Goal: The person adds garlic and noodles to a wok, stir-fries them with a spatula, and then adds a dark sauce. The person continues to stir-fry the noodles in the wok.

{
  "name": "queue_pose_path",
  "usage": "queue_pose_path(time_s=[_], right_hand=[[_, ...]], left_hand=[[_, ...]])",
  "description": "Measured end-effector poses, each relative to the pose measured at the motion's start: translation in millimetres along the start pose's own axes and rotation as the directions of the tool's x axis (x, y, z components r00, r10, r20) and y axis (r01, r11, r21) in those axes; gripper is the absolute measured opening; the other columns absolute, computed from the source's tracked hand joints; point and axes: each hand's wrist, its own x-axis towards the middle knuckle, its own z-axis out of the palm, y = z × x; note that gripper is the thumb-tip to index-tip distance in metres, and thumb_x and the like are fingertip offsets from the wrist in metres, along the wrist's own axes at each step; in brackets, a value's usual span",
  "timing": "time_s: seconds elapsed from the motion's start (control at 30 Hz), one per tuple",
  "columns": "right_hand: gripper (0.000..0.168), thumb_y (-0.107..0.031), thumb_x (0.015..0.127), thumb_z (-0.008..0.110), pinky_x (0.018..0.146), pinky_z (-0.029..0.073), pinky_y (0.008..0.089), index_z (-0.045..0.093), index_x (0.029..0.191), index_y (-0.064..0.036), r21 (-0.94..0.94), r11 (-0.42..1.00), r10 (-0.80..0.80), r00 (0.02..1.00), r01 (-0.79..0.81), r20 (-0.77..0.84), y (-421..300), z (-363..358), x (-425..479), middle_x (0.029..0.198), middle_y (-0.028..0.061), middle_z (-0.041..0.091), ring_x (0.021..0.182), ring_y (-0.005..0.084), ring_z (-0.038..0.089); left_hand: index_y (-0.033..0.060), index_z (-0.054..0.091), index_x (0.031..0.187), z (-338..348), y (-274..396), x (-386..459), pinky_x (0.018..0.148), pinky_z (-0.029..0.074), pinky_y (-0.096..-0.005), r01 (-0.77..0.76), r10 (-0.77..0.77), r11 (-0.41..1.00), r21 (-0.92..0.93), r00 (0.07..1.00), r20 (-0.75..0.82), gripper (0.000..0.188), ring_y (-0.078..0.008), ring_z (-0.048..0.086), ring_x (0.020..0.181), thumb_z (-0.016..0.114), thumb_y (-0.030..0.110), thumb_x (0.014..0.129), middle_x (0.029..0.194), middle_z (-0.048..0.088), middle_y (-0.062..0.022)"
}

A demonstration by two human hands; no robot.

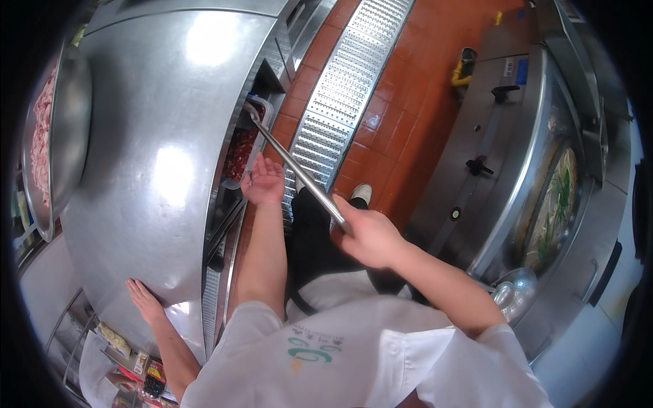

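My right hand (pixel 375 237) grips the end of a long-handled metal ladle (pixel 308 178). Its head lies over a clear plastic container (pixel 269 115) at the edge of the steel worktable, partly under its top. Dark red, chunky contents (pixel 241 150) show in the container. My left hand (pixel 266 178) is palm up with its fingers apart, close beside the near end of the container, and holds nothing. Whether its fingertips touch the container, I cannot tell. The ladle's head is partly hidden by the table edge.
A co-worker's hand (pixel 145 301) rests flat on the steel worktable (pixel 137 117). A large metal bowl (pixel 71 137) of raw meat stands at left. To the right, a steel stove (pixel 479 127) bears a wide pan with green stalks (pixel 561 188) and a perforated skimmer (pixel 520 290). A floor grate (pixel 331 102) runs between.
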Motion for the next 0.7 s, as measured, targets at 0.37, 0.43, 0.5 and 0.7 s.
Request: queue_pose_path(time_s=[0.37, 0.43, 0.5, 0.7], right_hand=[[0.058, -0.008, 0.075, 0.055, 0.077, 0.051, 0.0475, 0.044, 0.131, 0.002, 0.115, 0.99, 0.056, 0.966, -0.087, 0.253, -25, 20, 41, 0.088, 0.0237, 0.066, 0.087, 0.0392, 0.065], [0.04, -0.005, 0.074, 0.057, 0.065, 0.051, 0.0416, 0.051, 0.112, 0.003, 0.258, 0.927, 0.141, 0.892, -0.271, 0.429, -43, -1, 48, 0.079, 0.0196, 0.064, 0.072, 0.0308, 0.066], [0.031, -0.004, 0.074, 0.058, 0.058, 0.05, 0.0365, 0.053, 0.103, 0.003, 0.4, 0.832, 0.142, 0.845, -0.384, 0.516, -43, -3, 50, 0.075, 0.0155, 0.062, 0.063, 0.024, 0.065], [0.06, 0.002, 0.076, 0.057, 0.051, 0.045, 0.025, 0.045, 0.135, 0.005, 0.787, 0.163, 0.0, 0.798, -0.595, 0.603, -11, -7, 44, 0.07, 0.0049, 0.055, 0.051, 0.0121, 0.054]], left_hand=[[0.0076, 0.058, 0.124, -19, 6, -3, 0.092, 0.041, -0.0483, 0.105, -0.087, 0.988, -0.113, 0.984, 0.155, 0.062, -0.0282, 0.062, 0.1, 0.039, 0.048, 0.081, 0.139, 0.054, -0.0064], [0.0079, 0.059, 0.123, -24, 9, 3, 0.092, 0.041, -0.0483, 0.111, -0.091, 0.987, -0.115, 0.982, 0.164, 0.062, -0.0288, 0.062, 0.099, 0.04, 0.048, 0.08, 0.14, 0.054, -0.0057], [0.008, 0.06, 0.123, -26, 9, 5, 0.092, 0.041, -0.0484, 0.117, -0.096, 0.986, -0.115, 0.98, 0.174, 0.062, -0.0293, 0.063, 0.098, 0.041, 0.048, 0.079, 0.14, 0.054, -0.0049], [0.0079, 0.061, 0.122, -27, 14, 6, 0.094, 0.041, -0.0491, 0.167, -0.144, 0.978, -0.128, 0.974, 0.175, 0.062, -0.0299, 0.062, 0.1, 0.042, 0.047, 0.079, 0.138, 0.056, -0.0067]])
